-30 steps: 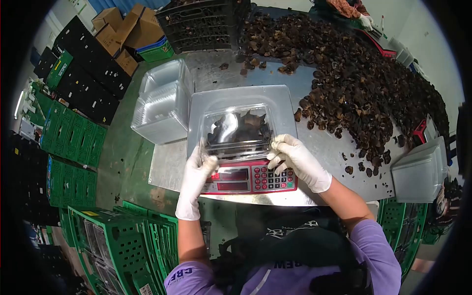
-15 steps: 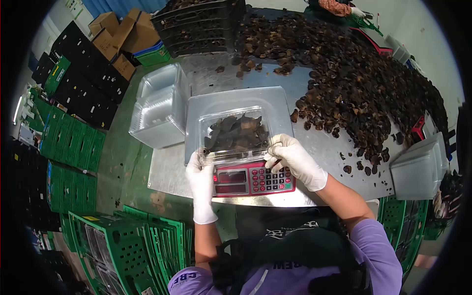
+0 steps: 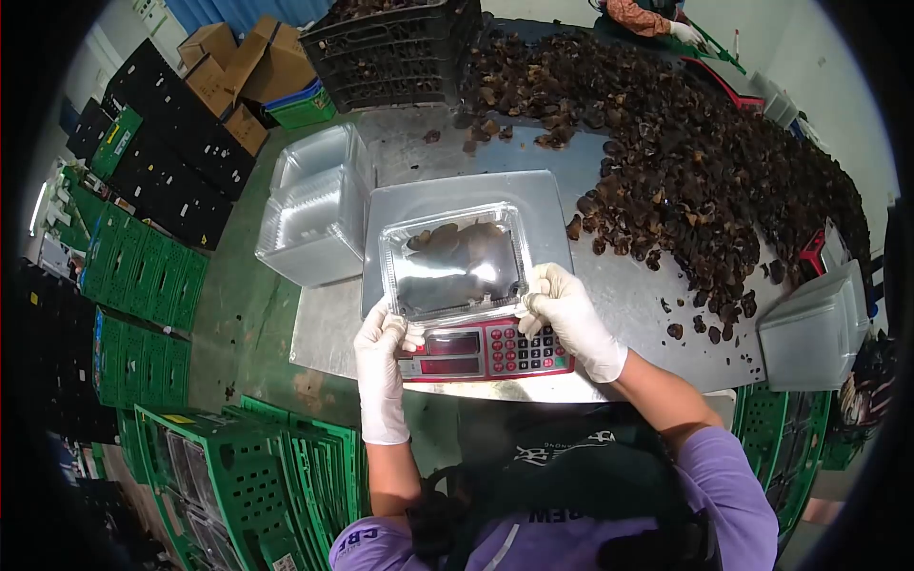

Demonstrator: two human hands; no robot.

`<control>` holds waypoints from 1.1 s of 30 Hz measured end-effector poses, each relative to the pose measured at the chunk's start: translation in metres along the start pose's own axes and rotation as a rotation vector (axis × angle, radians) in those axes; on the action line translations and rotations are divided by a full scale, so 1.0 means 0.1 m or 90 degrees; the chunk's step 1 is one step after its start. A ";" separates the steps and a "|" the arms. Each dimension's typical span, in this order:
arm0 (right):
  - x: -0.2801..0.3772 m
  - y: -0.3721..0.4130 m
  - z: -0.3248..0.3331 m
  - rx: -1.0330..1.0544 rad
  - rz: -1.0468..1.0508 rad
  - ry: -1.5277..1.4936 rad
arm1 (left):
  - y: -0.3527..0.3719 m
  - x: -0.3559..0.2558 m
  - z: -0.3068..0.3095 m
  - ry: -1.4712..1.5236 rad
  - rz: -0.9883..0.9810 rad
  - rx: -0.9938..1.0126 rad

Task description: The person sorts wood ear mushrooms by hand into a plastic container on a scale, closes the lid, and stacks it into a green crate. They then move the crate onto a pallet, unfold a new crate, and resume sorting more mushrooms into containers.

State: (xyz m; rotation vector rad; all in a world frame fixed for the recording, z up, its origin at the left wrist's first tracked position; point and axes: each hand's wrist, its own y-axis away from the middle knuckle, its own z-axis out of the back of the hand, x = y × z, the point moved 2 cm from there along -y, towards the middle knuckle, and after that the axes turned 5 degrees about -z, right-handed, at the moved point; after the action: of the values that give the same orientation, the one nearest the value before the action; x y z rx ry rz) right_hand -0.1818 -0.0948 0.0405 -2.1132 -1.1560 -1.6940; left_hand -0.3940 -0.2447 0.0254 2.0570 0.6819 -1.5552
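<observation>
A clear plastic clamshell box [image 3: 455,306] filled with dark brown wood ear mushrooms [image 3: 457,262] is between my two gloved hands. Its lid lies over the mushrooms and reflects the light. My left hand [image 3: 383,333] pinches the near left corner, and my right hand [image 3: 562,309] pinches the near right corner. Beneath the box is the grey platform [image 3: 547,214] of a weighing scale. The scale's red keypad panel [image 3: 524,350] shows between my hands, partly covered by them.
Stacked clear boxes [image 3: 309,228] stand left of the scale. A large heap of wood ears [image 3: 666,162] spreads over the metal table at right, near more clear boxes [image 3: 809,333]. A black crate [image 3: 381,67] stands behind. Across the table is another person's gloved hand [image 3: 685,33]. Green crates [image 3: 228,476] are below left.
The box's lid now lies flatter over the mushrooms and shows a bright reflection. Both my hands still hold the near corners. The other person's hand has shifted slightly with a green object.
</observation>
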 end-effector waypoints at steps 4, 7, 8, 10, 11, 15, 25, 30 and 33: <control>-0.02 0.04 -0.02 0.004 0.012 -0.007 | 0.04 0.05 -0.04 0.018 -0.038 -0.039; -0.02 0.06 -0.04 0.003 0.029 -0.032 | 0.09 0.12 -0.01 0.068 -0.052 -0.038; -0.02 0.07 -0.05 0.006 0.034 -0.040 | 0.11 0.16 0.00 0.070 -0.054 -0.044; -0.02 0.10 -0.06 0.022 0.051 0.007 | 0.17 0.17 -0.01 0.128 -0.100 -0.048; 0.02 0.16 -0.09 -0.001 0.044 0.026 | 0.22 0.09 -0.04 0.037 -0.116 -0.078; 0.14 0.24 -0.38 0.056 0.076 0.129 | 0.53 -0.34 0.09 0.018 -0.110 -0.171; -0.13 -0.05 -0.77 0.225 0.030 0.162 | 2.50 -1.73 1.60 -0.113 -0.591 -0.791; -0.27 -0.10 -0.90 0.293 0.016 0.163 | 3.76 -1.88 2.18 -0.187 -0.649 -1.037; -0.36 -0.09 -0.93 0.296 -0.011 0.176 | 4.68 -1.81 2.53 -0.245 -0.602 -1.228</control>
State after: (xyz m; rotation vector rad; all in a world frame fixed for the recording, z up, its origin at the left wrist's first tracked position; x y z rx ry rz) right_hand -0.2578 -0.1591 0.0358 -1.5449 -1.3251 -1.4815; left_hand -0.3228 -0.7831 0.1706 -0.0540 1.9456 -0.6583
